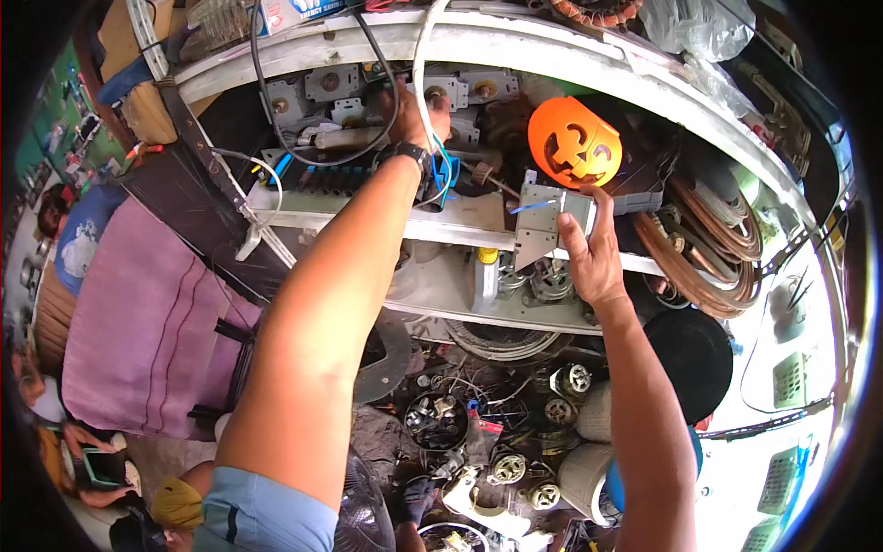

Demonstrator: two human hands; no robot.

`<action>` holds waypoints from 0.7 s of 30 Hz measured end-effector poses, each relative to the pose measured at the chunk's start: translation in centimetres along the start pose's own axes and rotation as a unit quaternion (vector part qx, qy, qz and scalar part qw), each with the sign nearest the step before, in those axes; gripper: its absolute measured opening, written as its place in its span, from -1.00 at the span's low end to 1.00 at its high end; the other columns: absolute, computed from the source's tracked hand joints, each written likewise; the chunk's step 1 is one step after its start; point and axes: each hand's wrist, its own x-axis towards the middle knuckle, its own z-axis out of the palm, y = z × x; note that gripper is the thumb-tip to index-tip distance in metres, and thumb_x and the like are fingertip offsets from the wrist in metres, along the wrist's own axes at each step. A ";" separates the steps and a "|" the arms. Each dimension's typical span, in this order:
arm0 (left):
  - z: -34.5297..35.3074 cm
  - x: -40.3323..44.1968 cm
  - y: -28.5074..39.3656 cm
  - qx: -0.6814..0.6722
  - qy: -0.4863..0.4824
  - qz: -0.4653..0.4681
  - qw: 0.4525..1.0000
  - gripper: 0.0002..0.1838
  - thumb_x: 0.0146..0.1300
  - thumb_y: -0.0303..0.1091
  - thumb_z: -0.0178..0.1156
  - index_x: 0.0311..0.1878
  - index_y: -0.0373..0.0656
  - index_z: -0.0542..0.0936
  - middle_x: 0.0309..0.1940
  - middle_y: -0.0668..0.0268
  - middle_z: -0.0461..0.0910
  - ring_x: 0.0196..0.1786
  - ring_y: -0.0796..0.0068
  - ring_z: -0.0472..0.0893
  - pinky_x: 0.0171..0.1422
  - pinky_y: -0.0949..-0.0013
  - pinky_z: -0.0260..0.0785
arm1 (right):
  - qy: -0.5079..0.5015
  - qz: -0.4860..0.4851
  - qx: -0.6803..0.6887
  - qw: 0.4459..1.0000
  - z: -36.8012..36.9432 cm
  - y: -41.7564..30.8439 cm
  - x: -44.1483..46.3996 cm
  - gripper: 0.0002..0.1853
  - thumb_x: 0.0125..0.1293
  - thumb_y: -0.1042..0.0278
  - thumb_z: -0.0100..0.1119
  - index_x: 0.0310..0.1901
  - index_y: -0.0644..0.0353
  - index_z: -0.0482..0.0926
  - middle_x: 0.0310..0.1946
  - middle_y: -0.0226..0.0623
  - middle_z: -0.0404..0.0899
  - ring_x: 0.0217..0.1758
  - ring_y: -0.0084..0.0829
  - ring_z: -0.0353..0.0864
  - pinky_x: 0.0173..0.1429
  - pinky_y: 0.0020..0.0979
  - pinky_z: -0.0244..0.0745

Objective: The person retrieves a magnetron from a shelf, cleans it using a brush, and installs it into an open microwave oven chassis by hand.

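Two long pale edges frame our reach: the shelf's white upper beam (368, 44) and the white ledge (464, 233) below it, with an open slot between them that is crowded with parts. Loops of dark cable (382, 39) and white cord (418, 64) hang across the slot on the left, and coiled tubing (685, 267) crowds its right end; between our forearms there is a gap down to the lower shelf (432, 308). An orange pumpkin-faced bucket (572, 145) sits tilted, its contents hidden from us. On the lower shelf stands a yellow-capped bottle (486, 281); on the floor, a dark bowl (409, 432) holds small metal parts. Our right hand (593, 244) has its grip clamped on a perforated metal box (541, 221), held before the ledge, just below the bucket. Our left hand (414, 115), watch (414, 155) at the wrist, stretches far in among the motor-like parts (331, 83); cable crosses its fingers, so we cannot tell whether its grip is closed.
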 end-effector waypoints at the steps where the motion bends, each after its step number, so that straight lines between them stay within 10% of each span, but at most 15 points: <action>1: -0.1 0.0 0.2 -0.034 0.022 0.004 0.999 0.17 0.09 -0.08 0.65 0.60 -0.40 0.17 0.52 -0.24 0.32 0.59 -0.15 0.33 0.72 0.06 0.14 | 0.008 0.036 0.039 0.999 0.2 0.1 -0.5 -0.22 0.56 -0.25 0.16 0.45 0.30 0.27 0.29 0.20 0.45 0.35 0.12 0.52 0.46 -0.12 0.39; 6: 1.7 2.5 -0.5 -0.056 0.014 -0.031 0.998 0.35 -0.14 -0.02 0.77 0.61 -0.46 0.16 0.53 -0.28 0.32 0.64 -0.15 0.27 0.77 0.14 0.05 | -0.009 0.097 0.085 0.992 -0.8 0.5 1.0 -0.28 0.59 -0.18 0.16 0.41 0.33 0.28 0.22 0.26 0.50 0.30 0.11 0.55 0.42 -0.10 0.41; 13: 1.0 3.3 -1.5 -0.284 0.008 0.035 0.958 -0.14 -0.03 -0.27 0.69 0.27 -0.50 0.47 0.14 -0.15 0.65 0.19 0.08 0.69 0.32 0.15 0.55 | -0.014 0.105 0.093 0.990 -0.9 1.3 1.3 -0.32 0.61 -0.12 0.17 0.40 0.31 0.27 0.22 0.32 0.50 0.31 0.20 0.54 0.42 -0.02 0.41; 21: -2.3 1.0 -1.3 -0.094 0.046 0.099 0.990 -0.21 -0.01 -0.13 0.61 0.20 -0.41 0.51 0.07 -0.08 0.66 0.17 0.05 0.67 0.36 0.17 0.49 | -0.026 0.098 0.106 0.989 -0.8 1.4 1.5 -0.36 0.61 -0.08 0.17 0.41 0.28 0.26 0.24 0.36 0.50 0.35 0.24 0.52 0.42 -0.01 0.41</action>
